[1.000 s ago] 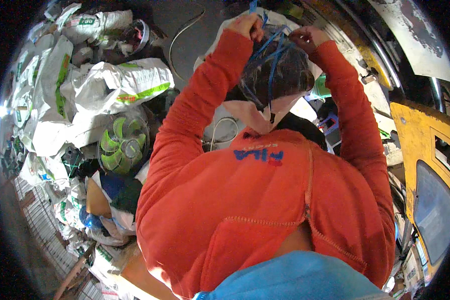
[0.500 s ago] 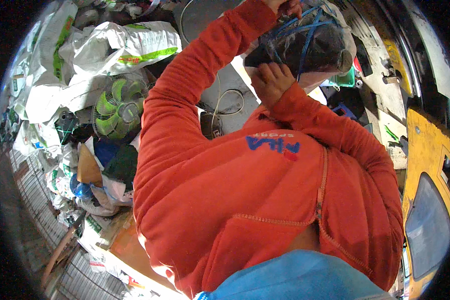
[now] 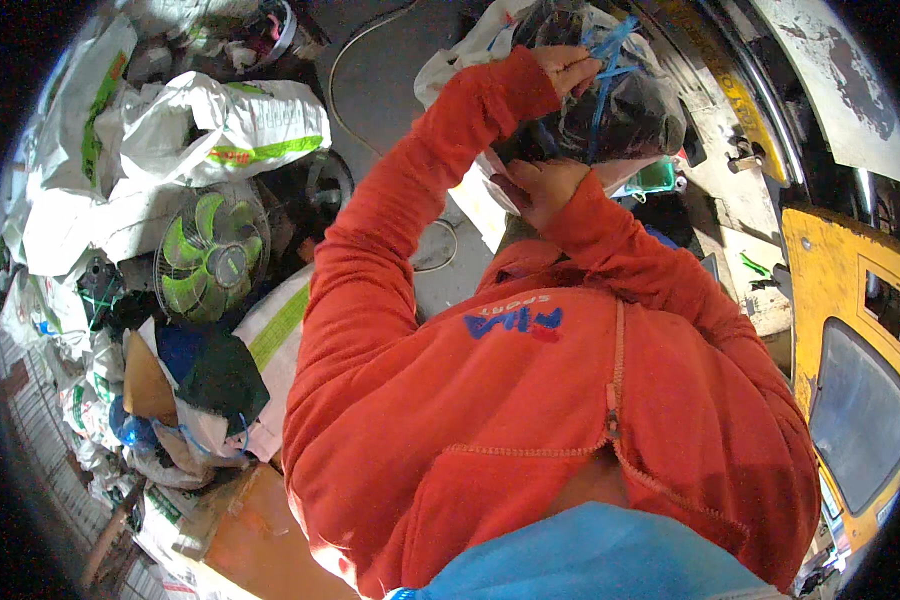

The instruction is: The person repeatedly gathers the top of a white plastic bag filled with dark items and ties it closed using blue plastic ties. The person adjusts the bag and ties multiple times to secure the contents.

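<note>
A bulky dark bundle in clear plastic (image 3: 640,125) stands in front of me at the top of the head view. Blue plastic twine (image 3: 599,110) runs across it and gathers in a tuft on top. At the upper left of the bundle, my left hand (image 3: 567,68) has its fingers pressed together at the twine. Lower down, my right hand (image 3: 550,188) is curled against the near left edge of the wrapping; its fingertips are partly in shadow. Both arms are in red sleeves.
On the left, a green-bladed fan (image 3: 213,256) stands among white sacks (image 3: 260,130) and heaped bags. A cable (image 3: 342,95) lies on the grey floor. To the right are a yellow panel with a window (image 3: 800,290) and a green container (image 3: 653,178) behind the bundle.
The view has shifted, so the bundle sits lower in it. My left hand has come down and shows more fully at the twine. My right hand's fingers, raised before, are now curled at the wrapping's edge.
</note>
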Motion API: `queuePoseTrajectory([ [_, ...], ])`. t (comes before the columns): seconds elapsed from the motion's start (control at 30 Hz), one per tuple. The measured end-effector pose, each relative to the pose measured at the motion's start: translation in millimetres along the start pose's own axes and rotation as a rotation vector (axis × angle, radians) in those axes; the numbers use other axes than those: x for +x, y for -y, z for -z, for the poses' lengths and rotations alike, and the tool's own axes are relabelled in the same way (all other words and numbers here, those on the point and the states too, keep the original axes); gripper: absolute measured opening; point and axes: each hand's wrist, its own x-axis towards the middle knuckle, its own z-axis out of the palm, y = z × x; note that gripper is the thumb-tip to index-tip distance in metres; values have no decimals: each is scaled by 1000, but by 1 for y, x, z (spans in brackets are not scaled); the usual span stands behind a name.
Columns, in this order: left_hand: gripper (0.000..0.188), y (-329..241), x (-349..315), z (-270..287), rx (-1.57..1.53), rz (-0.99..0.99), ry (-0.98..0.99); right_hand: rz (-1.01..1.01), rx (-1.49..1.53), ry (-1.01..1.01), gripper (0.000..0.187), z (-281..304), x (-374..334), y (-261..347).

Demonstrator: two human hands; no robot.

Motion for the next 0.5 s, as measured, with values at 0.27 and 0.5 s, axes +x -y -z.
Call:
queuePoseTrajectory([
  [0.27, 23, -5, -13, -3, 95, 127, 7, 202, 44, -236, 11, 17, 14, -10],
  [0.5, 11, 4, -24, 6, 286, -228, 84, 176, 97, -82, 8, 9, 15, -22],
])
